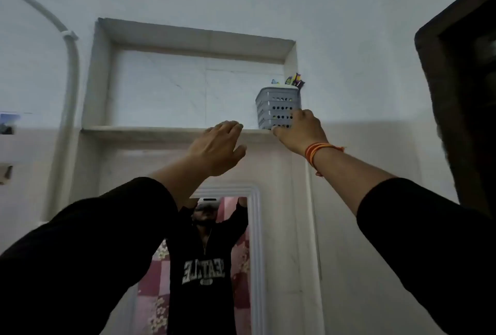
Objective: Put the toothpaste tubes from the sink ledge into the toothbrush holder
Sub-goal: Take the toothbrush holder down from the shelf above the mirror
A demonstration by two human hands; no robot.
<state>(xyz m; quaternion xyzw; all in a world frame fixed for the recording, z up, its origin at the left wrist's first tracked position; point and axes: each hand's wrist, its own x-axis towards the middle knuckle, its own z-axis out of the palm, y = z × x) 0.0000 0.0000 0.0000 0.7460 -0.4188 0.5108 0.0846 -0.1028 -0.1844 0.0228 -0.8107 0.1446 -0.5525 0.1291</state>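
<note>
A grey perforated toothbrush holder (pixel 276 105) stands at the right end of a high wall niche ledge (pixel 150 131). Colourful tops of toothbrushes or tubes (pixel 294 81) stick out of it; I cannot tell which they are. My right hand (pixel 299 131), with an orange thread band on the wrist, has its fingers on the holder's lower right front. My left hand (pixel 217 147) is raised just below the ledge edge to the left of the holder, fingers apart and holding nothing. No loose toothpaste tube shows on the ledge.
A white-framed mirror (pixel 255 240) below the niche reflects a person in a dark sweatshirt with both arms raised. A white pipe (pixel 71 72) runs down the left wall. A dark door frame (pixel 456 80) stands at the right.
</note>
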